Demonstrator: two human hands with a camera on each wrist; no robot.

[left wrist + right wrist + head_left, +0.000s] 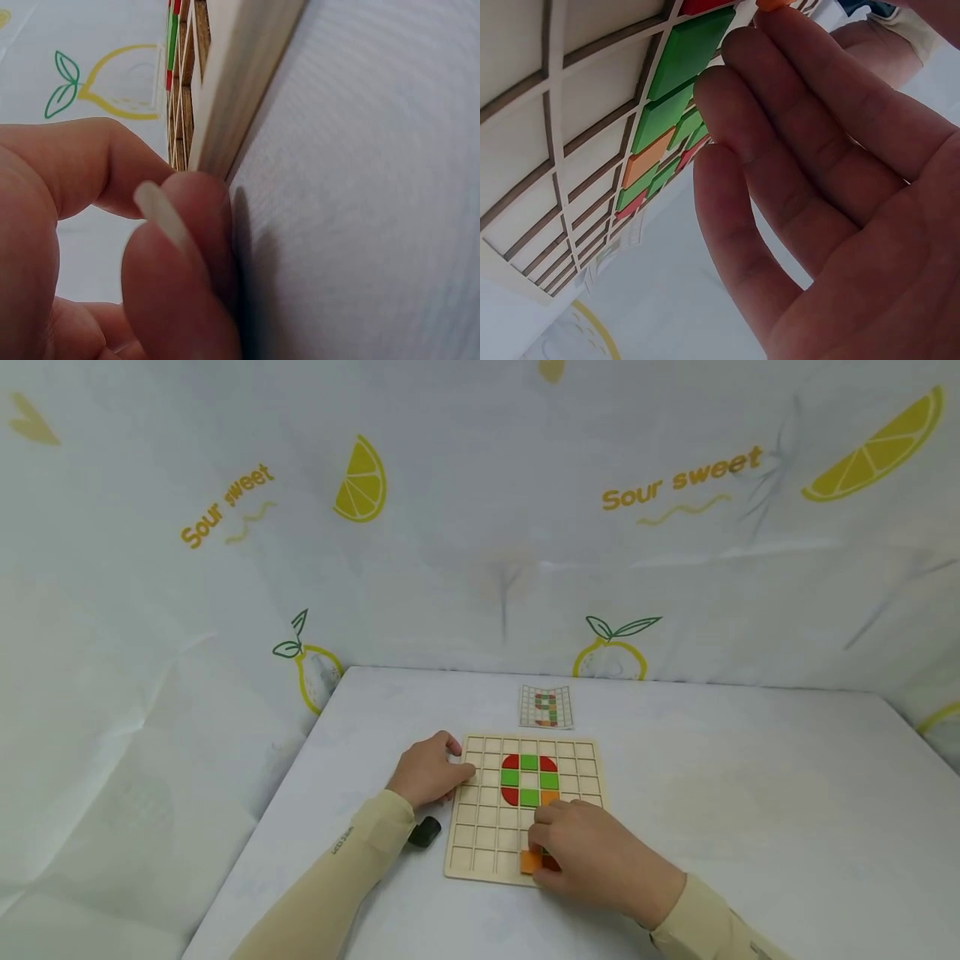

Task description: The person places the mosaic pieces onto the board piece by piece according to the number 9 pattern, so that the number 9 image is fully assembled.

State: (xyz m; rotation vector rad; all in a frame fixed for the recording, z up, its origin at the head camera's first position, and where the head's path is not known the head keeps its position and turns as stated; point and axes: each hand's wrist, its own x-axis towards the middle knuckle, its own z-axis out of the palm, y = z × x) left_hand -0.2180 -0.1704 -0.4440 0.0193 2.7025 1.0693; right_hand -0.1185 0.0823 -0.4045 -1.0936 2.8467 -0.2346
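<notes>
A wooden grid board lies on the table with red, green and orange tiles set in a ring near its middle. My left hand holds the board's left edge, thumb over the rim; in the left wrist view its fingertips meet the board's side. My right hand pinches an orange square tile over the bottom row. A dark red tile shows beside that hand, which partly hides the lower right of the board. In the right wrist view, green tiles sit in the grid beside the fingers.
Behind the board lies a small pattern card printed with a grid and a coloured figure. A small black object is next to my left forearm. White cloth printed with lemons hangs along the table's back and left.
</notes>
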